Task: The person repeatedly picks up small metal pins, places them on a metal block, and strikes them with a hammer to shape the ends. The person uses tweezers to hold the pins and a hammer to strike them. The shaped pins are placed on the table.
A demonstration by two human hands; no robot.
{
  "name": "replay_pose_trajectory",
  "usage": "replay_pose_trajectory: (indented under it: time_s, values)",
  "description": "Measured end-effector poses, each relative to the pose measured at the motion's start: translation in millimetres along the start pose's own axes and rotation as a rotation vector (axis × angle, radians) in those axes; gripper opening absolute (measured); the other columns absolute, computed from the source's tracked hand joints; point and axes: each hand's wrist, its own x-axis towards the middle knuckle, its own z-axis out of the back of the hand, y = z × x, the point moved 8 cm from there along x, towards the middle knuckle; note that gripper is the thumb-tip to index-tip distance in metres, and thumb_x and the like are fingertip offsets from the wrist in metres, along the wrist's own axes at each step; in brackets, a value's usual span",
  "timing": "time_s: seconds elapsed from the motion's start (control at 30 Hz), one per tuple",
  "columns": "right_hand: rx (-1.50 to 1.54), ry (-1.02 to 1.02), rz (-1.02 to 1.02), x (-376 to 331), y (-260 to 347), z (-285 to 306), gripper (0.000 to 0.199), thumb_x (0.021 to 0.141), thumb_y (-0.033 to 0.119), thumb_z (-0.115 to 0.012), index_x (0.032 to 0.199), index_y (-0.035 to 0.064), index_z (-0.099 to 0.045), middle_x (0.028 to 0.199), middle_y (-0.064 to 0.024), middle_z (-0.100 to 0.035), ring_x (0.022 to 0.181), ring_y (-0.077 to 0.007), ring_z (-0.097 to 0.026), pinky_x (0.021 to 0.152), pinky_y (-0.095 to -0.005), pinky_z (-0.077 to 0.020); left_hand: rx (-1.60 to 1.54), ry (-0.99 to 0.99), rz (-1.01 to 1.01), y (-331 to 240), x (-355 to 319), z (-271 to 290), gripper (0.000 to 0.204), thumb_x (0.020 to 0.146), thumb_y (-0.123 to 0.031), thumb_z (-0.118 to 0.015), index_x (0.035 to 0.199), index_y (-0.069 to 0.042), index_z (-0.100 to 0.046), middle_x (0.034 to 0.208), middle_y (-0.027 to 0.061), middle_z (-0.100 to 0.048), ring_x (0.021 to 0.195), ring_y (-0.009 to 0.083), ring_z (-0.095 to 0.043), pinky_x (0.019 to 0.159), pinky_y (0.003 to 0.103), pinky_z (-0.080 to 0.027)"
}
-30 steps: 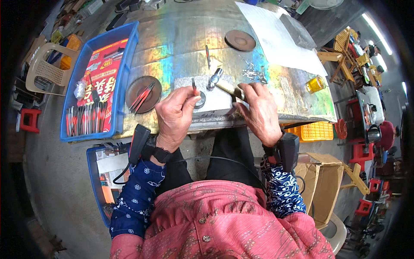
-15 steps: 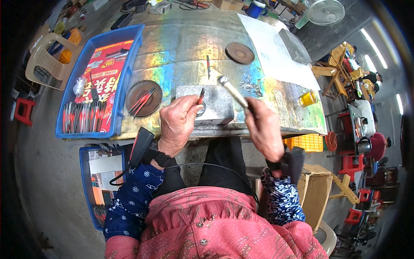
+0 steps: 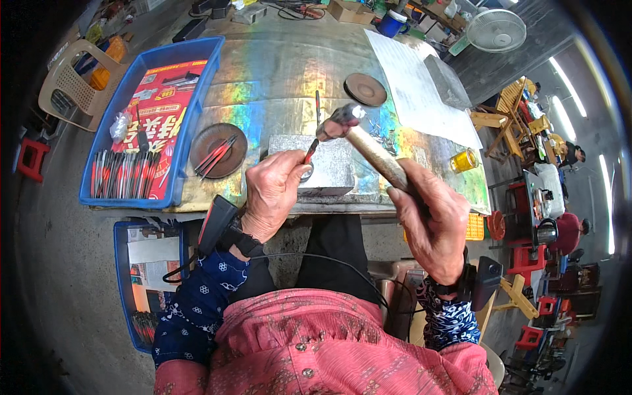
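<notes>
My left hand (image 3: 273,187) is closed in a pinch on a slim red-and-black tool (image 3: 311,153), which looks like tweezers. Its dark tip points up above a speckled grey stone block (image 3: 337,168). Beside those fingertips, a small round metal piece (image 3: 306,172) partly shows on the block. Off to the right, my right hand (image 3: 436,227) is wrapped round the handle of a hammer (image 3: 376,157). The hammer's head is raised above the block, close to the tool's tip. Another red-and-black tool (image 3: 317,107) lies beyond the block.
Several similar tools lie in a round brown dish (image 3: 197,151) and a blue tray (image 3: 214,56) at left. Metal slivers (image 3: 388,141), a brown disc (image 3: 366,89), white paper (image 3: 411,79) and a yellow jar (image 3: 464,160) are on the right. A cable (image 3: 316,255) crosses my lap.
My right hand has moved right and nearer to me, lifting the hammer so its head looms larger. My left hand keeps hold of the tool in nearly the same place.
</notes>
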Motion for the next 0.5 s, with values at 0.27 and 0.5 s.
replay_pose_trajectory:
  time_s: [0.27, 0.5]
  values:
    - [-0.009, 0.060, -0.053, 9, 7, 8, 0.034, 0.081, 0.000, -0.070, 0.114, -0.0039, -0.061, 0.085, -0.0187, -0.066, 0.073, -0.0266, -0.068, 0.067, -0.0334, -0.0527, -0.076, -0.034, 0.002, 0, 0, 1, 0.018, 0.077, 0.001, -0.071, 0.094, 0.001, -0.065, 0.083, 0.0173, -0.067, 0.075, 0.0327, -0.067, 0.063, 0.035, -0.051]
    - [-0.014, -0.193, 0.133, 9, 29, 24, 0.037, 0.084, 0.002, -0.067, 0.119, -0.0080, -0.060, 0.097, -0.0221, -0.069, 0.082, -0.0263, -0.070, 0.072, -0.0342, -0.0541, -0.040, -0.004, 0.019, 3, 0, 0, 0.014, 0.080, 0.001, -0.070, 0.093, 0.002, -0.068, 0.085, 0.0121, -0.070, 0.075, 0.0189, -0.068, 0.066, 0.029, -0.052]
